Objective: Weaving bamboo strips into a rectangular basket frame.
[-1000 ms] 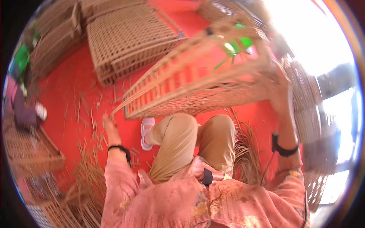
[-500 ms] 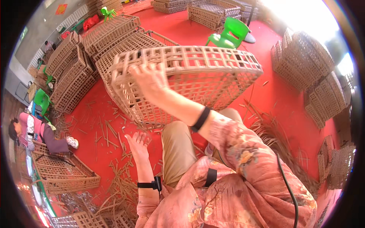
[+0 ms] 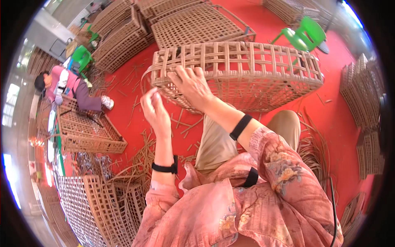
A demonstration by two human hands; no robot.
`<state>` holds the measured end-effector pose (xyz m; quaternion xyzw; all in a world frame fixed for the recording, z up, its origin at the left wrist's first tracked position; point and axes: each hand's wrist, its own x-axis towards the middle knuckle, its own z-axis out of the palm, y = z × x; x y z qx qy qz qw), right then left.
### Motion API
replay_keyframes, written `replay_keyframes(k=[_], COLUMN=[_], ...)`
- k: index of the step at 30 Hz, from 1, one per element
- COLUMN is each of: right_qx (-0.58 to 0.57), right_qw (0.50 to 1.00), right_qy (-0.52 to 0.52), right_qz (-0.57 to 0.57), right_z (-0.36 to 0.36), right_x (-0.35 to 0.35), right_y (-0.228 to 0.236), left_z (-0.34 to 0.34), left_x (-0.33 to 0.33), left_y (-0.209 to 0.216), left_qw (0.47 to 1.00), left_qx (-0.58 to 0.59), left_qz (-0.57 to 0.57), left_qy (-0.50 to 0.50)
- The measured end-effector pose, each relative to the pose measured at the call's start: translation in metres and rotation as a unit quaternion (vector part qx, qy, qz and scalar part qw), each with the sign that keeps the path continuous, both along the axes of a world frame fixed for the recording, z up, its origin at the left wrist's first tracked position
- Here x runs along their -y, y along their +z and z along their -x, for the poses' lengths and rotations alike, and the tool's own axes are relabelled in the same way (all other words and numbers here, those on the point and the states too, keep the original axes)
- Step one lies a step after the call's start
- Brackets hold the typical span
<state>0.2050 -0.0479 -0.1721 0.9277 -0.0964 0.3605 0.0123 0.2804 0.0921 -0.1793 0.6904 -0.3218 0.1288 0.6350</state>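
A large brown woven basket (image 3: pixel 263 59) stands tilted in front of my knees, its open-lattice side facing up. My right hand (image 3: pixel 192 87) lies across the near rim by the left corner, fingers bent over the weave and gripping it. Just outside that corner, my left hand (image 3: pixel 156 113) is raised with thumb and fingers pinched together. A thin brown weaving strip (image 3: pixel 143 79) bows out from the corner down to those fingertips. My right fingers hide part of the weave where they press.
Stacked baskets (image 3: pixel 119 37) and a green chair (image 3: pixel 304 35) stand beyond. At left a person in pink (image 3: pixel 74 84) sits by another basket (image 3: pixel 88 136). Cut strip scraps (image 3: pixel 138 160) litter the red floor (image 3: pixel 127 99); a bundle of long strips (image 3: pixel 314 152) lies right of my knee.
My left hand has risen from its open, palm-up pose to the basket's corner and closed on a strip. My right hand stays at the rim, fingers now bent over it. The view has swung left.
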Motion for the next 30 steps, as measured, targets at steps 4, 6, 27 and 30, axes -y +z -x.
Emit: replay_keyframes(k=[4, 6, 27, 30], right_qx=[0.036, 0.032, -0.076, -0.061], right_qw=[0.998, 0.998, 0.987, 0.987], right_qy=[0.01, -0.004, 0.022, 0.055], right_qz=[-0.054, -0.06, -0.138, -0.136], right_z=[0.004, 0.011, 0.042, 0.042], right_x=[-0.017, -0.023, 0.018, 0.017], right_y=[-0.003, -0.001, 0.04, 0.031], left_z=[-0.039, -0.052, -0.064, -0.068], left_x=[0.023, 0.027, 0.036, 0.039], left_y=[0.021, 0.024, 0.017, 0.014], left_qw=[0.967, 0.926, 0.95, 0.982], left_qx=[0.217, 0.288, 0.27, 0.161], left_qz=[-0.128, -0.237, -0.156, -0.092], left_qy=[0.038, 0.047, -0.024, -0.043])
